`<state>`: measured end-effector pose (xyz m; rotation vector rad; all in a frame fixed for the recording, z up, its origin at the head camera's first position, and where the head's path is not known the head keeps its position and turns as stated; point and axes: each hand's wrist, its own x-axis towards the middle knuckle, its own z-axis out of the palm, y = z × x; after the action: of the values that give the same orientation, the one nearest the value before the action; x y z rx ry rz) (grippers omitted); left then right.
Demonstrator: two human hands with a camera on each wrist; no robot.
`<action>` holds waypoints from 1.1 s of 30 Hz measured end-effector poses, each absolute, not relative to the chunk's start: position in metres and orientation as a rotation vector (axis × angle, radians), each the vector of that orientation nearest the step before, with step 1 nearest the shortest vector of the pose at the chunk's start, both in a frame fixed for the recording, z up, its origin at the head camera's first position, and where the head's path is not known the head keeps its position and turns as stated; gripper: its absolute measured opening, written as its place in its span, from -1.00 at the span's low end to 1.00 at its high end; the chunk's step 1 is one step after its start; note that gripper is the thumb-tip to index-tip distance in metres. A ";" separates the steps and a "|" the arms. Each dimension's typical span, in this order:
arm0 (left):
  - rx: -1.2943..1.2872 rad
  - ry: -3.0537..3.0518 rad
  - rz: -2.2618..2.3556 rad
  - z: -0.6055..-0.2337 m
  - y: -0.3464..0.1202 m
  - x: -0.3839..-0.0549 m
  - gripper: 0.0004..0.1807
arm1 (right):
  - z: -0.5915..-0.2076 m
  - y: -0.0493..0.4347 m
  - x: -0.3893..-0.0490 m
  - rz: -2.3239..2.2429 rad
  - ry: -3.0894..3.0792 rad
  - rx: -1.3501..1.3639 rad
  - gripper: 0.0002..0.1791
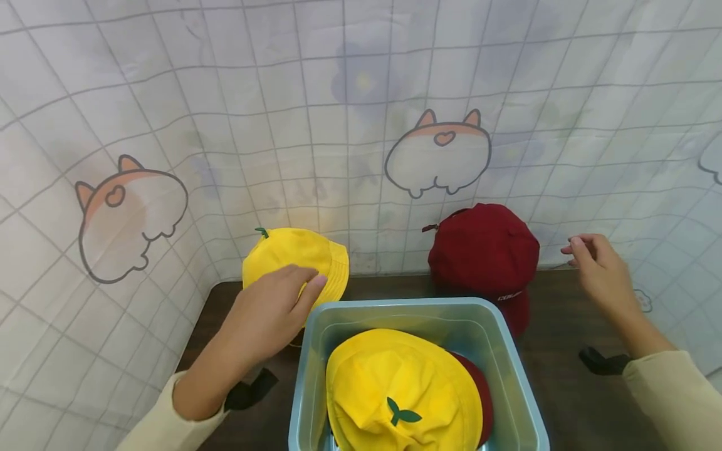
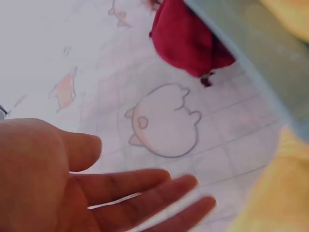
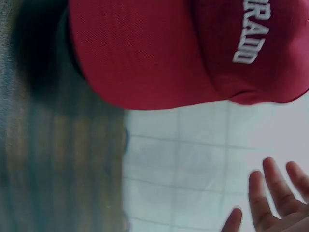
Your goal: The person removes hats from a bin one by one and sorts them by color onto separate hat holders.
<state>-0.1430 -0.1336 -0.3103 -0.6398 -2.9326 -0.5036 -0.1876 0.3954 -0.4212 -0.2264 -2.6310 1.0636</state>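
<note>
My left hand (image 1: 271,313) hovers in front of a yellow bucket hat (image 1: 293,250) at the back left, holding nothing. Its fingers (image 2: 140,183) reach out straight in the left wrist view. To the right of a red baseball cap (image 1: 482,247), my right hand (image 1: 603,269) is raised with nothing in it and fingers apart. White lettering crosses the cap's front (image 3: 253,31). Between the hands stands a light blue plastic basket (image 1: 313,351). Inside it, a second yellow hat (image 1: 406,382) with a green sprout partly covers a red cap brim (image 1: 476,388).
A dark wooden table (image 1: 564,326) bears everything. White grid-patterned cloth (image 1: 254,94) with cartoon dog prints hangs behind and along both sides. A black strap (image 1: 603,362) sits at the right wrist, another black strap (image 1: 251,388) at the left.
</note>
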 end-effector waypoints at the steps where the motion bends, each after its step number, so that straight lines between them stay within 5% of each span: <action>1: -0.675 -2.906 -0.508 -0.304 -0.127 -0.152 -0.55 | -0.424 0.399 -0.187 1.104 -2.669 -0.251 -0.34; 14: -0.893 -3.024 -0.824 -0.317 -0.018 -0.266 -0.69 | -0.470 0.420 -0.190 1.696 -2.882 -0.254 -0.19; 27: -0.619 -3.198 -1.441 -0.368 0.043 -0.278 -0.57 | -0.497 0.406 -0.184 2.005 -2.976 -0.215 -0.12; 33: -0.447 -3.058 -1.931 -0.379 0.052 -0.281 -0.58 | -0.503 0.403 -0.185 2.218 -2.822 -0.336 -0.32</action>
<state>-0.2808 0.0523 -0.3792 -0.4466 -3.0584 -1.9310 -0.1849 0.4035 -0.5027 -0.3359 -2.8217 2.2176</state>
